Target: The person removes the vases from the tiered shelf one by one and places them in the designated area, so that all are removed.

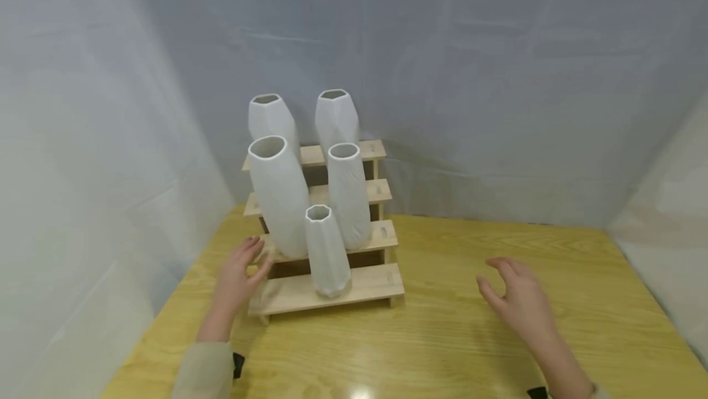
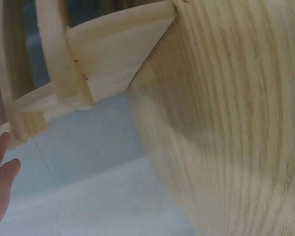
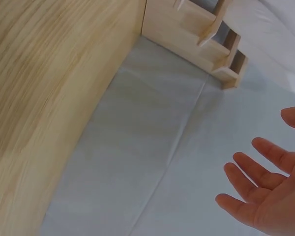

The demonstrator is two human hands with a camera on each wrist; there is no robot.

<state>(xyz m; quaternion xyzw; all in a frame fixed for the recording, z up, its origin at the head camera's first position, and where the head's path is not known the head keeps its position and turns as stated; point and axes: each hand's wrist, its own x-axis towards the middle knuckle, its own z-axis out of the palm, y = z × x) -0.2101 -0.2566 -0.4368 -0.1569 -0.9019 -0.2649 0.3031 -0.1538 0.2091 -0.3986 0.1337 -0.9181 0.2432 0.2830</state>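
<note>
A stepped wooden shelf (image 1: pixel 365 285) carries several white vases. On its lowest step stands a small ribbed vase (image 1: pixel 327 257); a wide vase (image 1: pixel 279 202) and a slimmer textured vase (image 1: pixel 350 199) rise from the step above. Two faceted vases, one at left (image 1: pixel 271 117) and one at right (image 1: pixel 336 117), stand at the back, their lower parts partly hidden. My left hand (image 1: pixel 238 276) is beside the shelf's left end, fingers loosely bent, nothing held. Well to the right of the shelf, my right hand (image 1: pixel 520 300) hovers over the table with its thumb and fingers spread apart, holding nothing.
The yellow wood-grain table (image 1: pixel 442 337) lies under the shelf and both hands. Behind it hangs a pale grey sheet (image 1: pixel 498 110), and whitish sheets close off the left side (image 1: pixel 83 171) and right side (image 1: pixel 669 221).
</note>
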